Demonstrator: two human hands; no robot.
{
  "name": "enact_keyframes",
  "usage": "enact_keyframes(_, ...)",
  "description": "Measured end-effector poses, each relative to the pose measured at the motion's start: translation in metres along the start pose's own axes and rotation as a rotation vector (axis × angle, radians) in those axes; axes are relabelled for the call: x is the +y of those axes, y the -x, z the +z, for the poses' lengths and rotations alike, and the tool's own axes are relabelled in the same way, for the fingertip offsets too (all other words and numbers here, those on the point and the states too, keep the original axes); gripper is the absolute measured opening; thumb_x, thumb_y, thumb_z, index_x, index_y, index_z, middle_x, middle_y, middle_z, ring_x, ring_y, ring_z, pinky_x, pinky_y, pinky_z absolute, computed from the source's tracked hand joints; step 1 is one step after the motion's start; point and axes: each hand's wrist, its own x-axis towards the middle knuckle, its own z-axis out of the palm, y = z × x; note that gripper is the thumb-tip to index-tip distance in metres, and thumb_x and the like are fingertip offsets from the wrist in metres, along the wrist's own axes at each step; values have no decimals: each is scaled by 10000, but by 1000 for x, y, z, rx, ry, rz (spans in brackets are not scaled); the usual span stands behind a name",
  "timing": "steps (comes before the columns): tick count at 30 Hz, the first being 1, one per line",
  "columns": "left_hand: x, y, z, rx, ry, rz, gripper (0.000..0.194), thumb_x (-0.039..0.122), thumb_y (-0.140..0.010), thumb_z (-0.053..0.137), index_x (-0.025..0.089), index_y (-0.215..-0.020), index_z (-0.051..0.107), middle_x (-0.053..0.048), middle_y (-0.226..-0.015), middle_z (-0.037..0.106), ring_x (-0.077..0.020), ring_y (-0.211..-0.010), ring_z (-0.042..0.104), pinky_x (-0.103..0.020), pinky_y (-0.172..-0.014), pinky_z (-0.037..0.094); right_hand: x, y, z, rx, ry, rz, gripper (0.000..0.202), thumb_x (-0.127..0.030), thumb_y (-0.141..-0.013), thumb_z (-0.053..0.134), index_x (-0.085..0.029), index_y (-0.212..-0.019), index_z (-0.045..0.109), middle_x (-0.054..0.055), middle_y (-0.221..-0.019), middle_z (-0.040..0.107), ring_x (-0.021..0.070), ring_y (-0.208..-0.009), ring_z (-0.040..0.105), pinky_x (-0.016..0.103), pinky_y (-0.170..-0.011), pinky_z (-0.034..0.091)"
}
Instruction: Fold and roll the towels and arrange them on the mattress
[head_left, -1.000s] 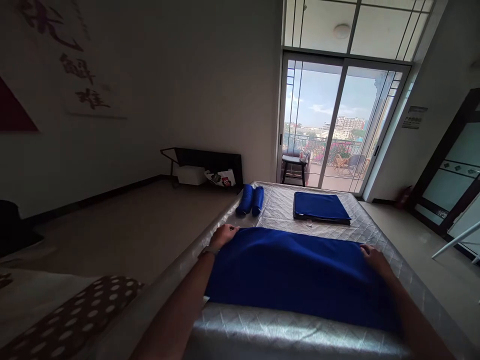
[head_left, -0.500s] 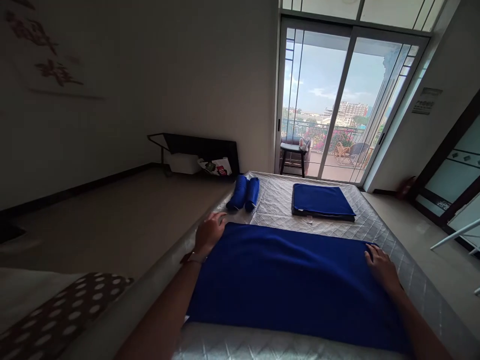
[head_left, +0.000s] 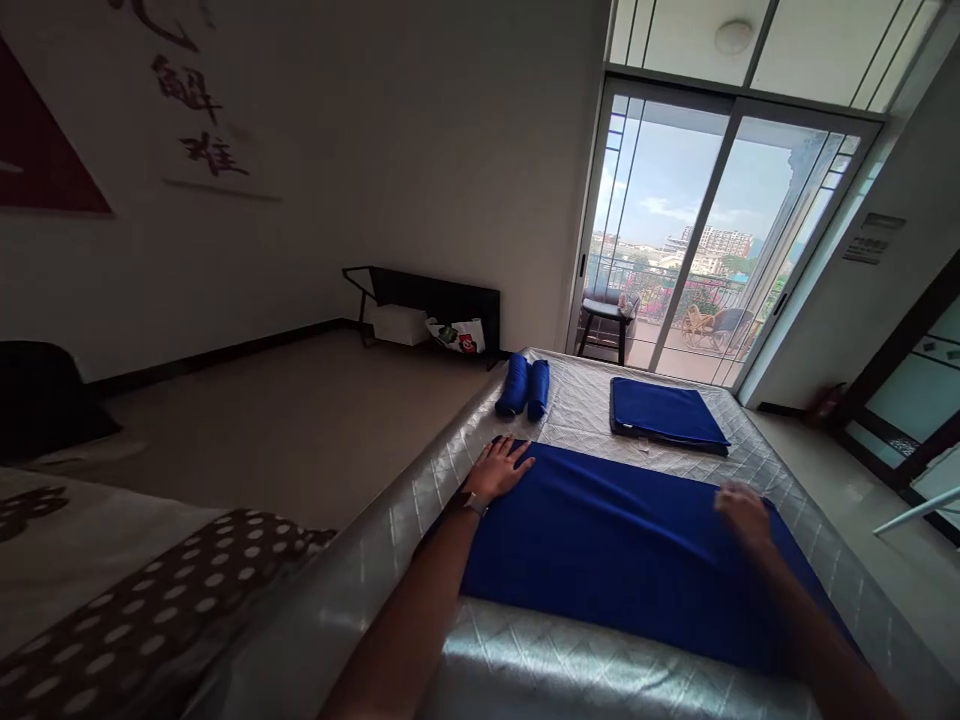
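Observation:
A blue cloth (head_left: 600,555) lies spread across a pale quilted mattress (head_left: 577,650), with creases running over its middle. My left hand (head_left: 499,468) rests flat on its far left corner, fingers spread. Toward the far right corner, my right hand (head_left: 744,512) is over the cloth, smeared by motion, so its fingers cannot be made out. Beyond the cloth sit two rolled blue bundles (head_left: 514,385) on the left. A folded blue cloth (head_left: 667,410) with a dark underside lies on the right.
A brown polka-dot bedspread (head_left: 187,580) is at the lower left. Against the wall stands a low black rack (head_left: 435,290) holding a white box (head_left: 399,324) and a printed bag (head_left: 459,337). Behind the mattress are glass sliding doors (head_left: 660,220); a white metal leg (head_left: 919,508) shows at the right.
My left hand has moved from beside the cloth's left edge onto its corner and flattened. The right hand has shifted slightly inward, blurring. The view has turned a little left.

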Motion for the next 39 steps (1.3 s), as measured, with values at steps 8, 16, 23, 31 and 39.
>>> enact_keyframes(8,-3,3,0,-19,-43,-29,689,648,-980,301,298,-1573,335,-104,-1646,301,-291,-1532,236,-501,-1233,184,-180,19,-5,-94,-347,-430,627,-481,-1051,233,-164,-1586,314,69,-1635,294,226,-1534,198,421,-1246,170)
enact_keyframes(16,-1,7,-4,-44,-68,-78,716,682,-965,305,326,-1586,282,-116,-1662,255,-305,-1542,195,-499,-1227,194,-36,4,28,-146,-213,-227,616,-474,-1051,222,-208,-1607,249,61,-1654,251,206,-1542,158,431,-1245,158)
enact_keyframes(23,-3,7,-5,-41,-69,-97,726,686,-956,317,324,-1585,283,-104,-1662,262,-304,-1539,207,-486,-1229,195,83,-15,49,-153,-122,58,613,-370,-1047,173,-105,-1593,256,121,-1648,248,220,-1532,201,464,-1231,206)
enact_keyframes(31,-4,5,0,-3,-64,-99,712,668,-971,284,294,-1575,330,-118,-1651,288,-302,-1536,220,-488,-1227,203,86,-17,54,-108,-108,101,617,-418,-1036,191,-171,-1591,299,123,-1633,300,259,-1516,256,522,-1208,241)
enact_keyframes(39,-2,4,-1,-10,-41,-109,716,664,-972,284,284,-1578,325,-120,-1656,266,-307,-1533,228,-502,-1223,211,-41,-19,25,66,-151,-186,560,-323,-1029,331,-117,-1548,381,211,-1604,330,320,-1506,261,549,-1210,197)
